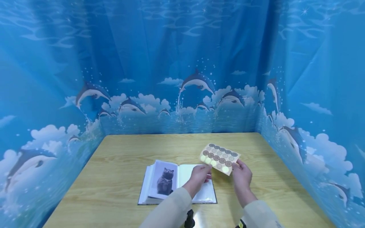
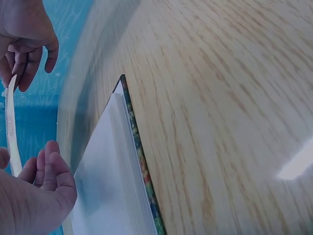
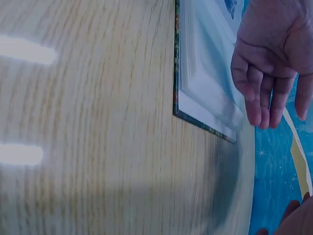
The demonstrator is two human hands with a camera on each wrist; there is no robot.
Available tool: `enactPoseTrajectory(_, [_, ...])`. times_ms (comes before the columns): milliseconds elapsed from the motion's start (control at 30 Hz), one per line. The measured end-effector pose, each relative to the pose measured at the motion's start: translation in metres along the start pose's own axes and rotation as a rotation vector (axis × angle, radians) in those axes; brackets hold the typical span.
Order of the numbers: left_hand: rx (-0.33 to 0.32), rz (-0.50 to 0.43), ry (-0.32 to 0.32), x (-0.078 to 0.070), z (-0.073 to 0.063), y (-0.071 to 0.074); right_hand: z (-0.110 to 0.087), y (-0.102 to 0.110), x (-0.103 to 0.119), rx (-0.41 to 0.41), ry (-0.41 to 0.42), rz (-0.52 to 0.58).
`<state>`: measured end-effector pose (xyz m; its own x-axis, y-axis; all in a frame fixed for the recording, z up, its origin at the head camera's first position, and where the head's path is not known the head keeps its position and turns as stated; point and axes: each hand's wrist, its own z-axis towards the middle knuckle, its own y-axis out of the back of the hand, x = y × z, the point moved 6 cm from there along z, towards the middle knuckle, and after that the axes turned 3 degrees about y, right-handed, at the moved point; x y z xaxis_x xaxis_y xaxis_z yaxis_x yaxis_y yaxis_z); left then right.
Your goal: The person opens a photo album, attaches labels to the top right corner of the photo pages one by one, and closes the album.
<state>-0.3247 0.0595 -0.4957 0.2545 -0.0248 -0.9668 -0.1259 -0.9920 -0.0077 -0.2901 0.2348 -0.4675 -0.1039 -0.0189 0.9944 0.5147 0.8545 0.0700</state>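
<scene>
A small cream sheet of round stickers (image 1: 219, 157), in brown, beige and shiny pale rows, is held tilted above the table. My right hand (image 1: 242, 177) grips its right edge between thumb and fingers. At the near lower-left edge, my left hand (image 1: 198, 179) pinches it, with the other fingers loosely extended. Beneath the left hand lies an open photo album (image 1: 186, 175) with a grey cat picture (image 1: 166, 181) on its left page. In the left wrist view the sheet (image 2: 12, 127) appears edge-on between both hands; the right wrist view shows the left palm (image 3: 274, 54).
The album rests on a wood-grain table (image 1: 119, 177), its patterned cover edge (image 2: 139, 147) showing in the left wrist view. A blue curtain (image 1: 159, 47) printed with dolphins and clouds stands around the back and sides.
</scene>
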Motion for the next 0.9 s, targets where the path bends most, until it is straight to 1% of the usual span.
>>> enactPoseTrajectory(100, [-0.012, -0.035, 0.003, 0.000, 0.002, 0.001, -0.002, -0.005, -0.002, 0.020, -0.012, 0.016])
enactPoseTrajectory(233, [-0.054, -0.113, -0.022, -0.002, 0.006, 0.006, -0.003, -0.011, -0.005, 0.047, -0.025, 0.010])
enactPoseTrajectory(300, [-0.064, -0.147, -0.032, -0.004, 0.008, 0.008, -0.003, -0.013, -0.007, 0.054, -0.029, -0.006])
enactPoseTrajectory(433, [-0.038, -0.192, -0.042, -0.008, 0.008, 0.009, -0.004, -0.014, -0.009, 0.066, -0.026, -0.023])
enactPoseTrajectory(533, [-0.018, -0.193, -0.044, -0.010, 0.007, 0.008, -0.005, -0.013, -0.011, 0.071, -0.022, -0.048])
enactPoseTrajectory(600, [-0.014, -0.180, -0.041, -0.010, 0.005, 0.008, -0.006, -0.011, -0.011, 0.069, -0.007, -0.085])
enactPoseTrajectory(667, [-0.021, -0.162, -0.050, -0.010, 0.004, 0.009, -0.008, -0.009, -0.009, 0.063, 0.045, -0.156])
enactPoseTrajectory(733, [-0.025, -0.145, -0.054, -0.010, 0.004, 0.010, -0.009, -0.009, -0.006, 0.065, 0.133, -0.263])
enactPoseTrajectory(833, [-0.040, -0.127, -0.062, -0.009, 0.004, 0.012, -0.012, -0.015, 0.002, 0.071, 0.327, -0.448])
enactPoseTrajectory(900, [-0.048, -0.116, -0.066, -0.009, 0.003, 0.014, -0.016, -0.021, 0.006, 0.078, 0.456, -0.544])
